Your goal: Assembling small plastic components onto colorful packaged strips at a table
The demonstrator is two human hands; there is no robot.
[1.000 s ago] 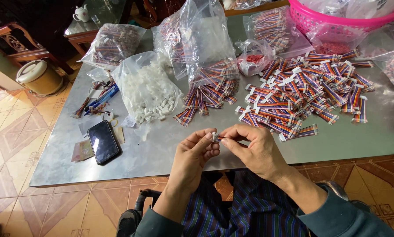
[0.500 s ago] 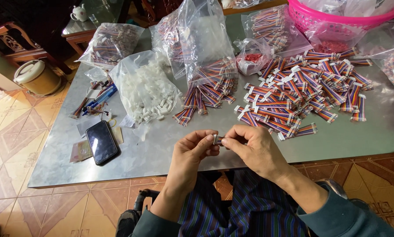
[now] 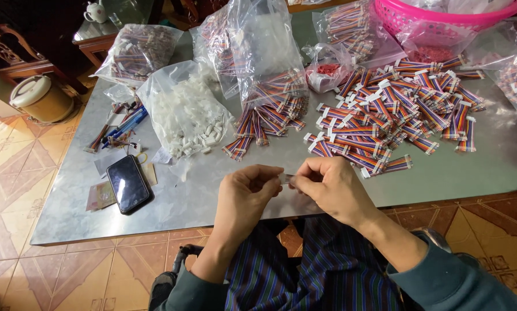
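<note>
While both hands are staying low over the near table edge, I am seeing almost no change from a second ago: the left hand point(image 3: 244, 198) and the right hand point(image 3: 333, 187) are still meeting fingertip to fingertip, both pinched shut on one small white connector point(image 3: 286, 178) between them. Only the right wrist seems to be rolling a touch, so I am judging this as fine fitting work still going on, not a pick or a put-down. What sits inside the connector I cannot tell; the fingers are covering it.

Moving outward, the phone point(image 3: 128, 183) is lying flat to the left on the metal table point(image 3: 212, 196). Beyond the hands, the loose cable pile point(image 3: 396, 115) is sitting untouched, well apart. Left of it, the bag of white connectors point(image 3: 183, 109) is spilling a few pieces. Farthest back, the pink basket point(image 3: 442, 14) is resting at the table's far edge.
</note>
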